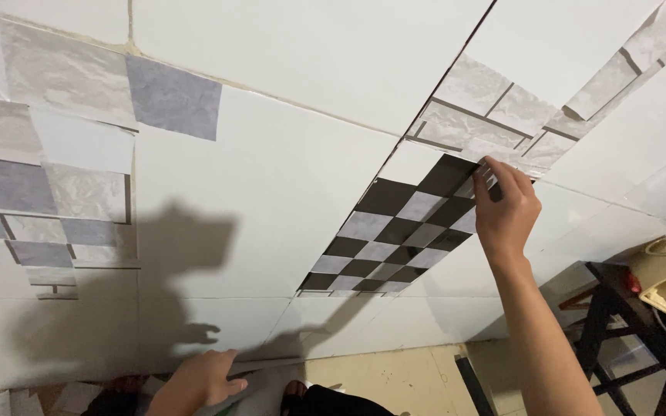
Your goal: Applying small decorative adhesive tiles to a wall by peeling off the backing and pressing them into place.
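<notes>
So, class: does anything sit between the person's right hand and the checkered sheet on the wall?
No, nothing visible. The right hand already touches the checkered sheet at its upper corner, its fingers pressing there against the white wall.

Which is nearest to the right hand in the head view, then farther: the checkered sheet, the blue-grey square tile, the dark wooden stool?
From the right hand:
1. Checkered sheet, touched at its top corner.
2. Dark wooden stool, lower right.
3. Blue-grey square tile, far upper left.
</notes>
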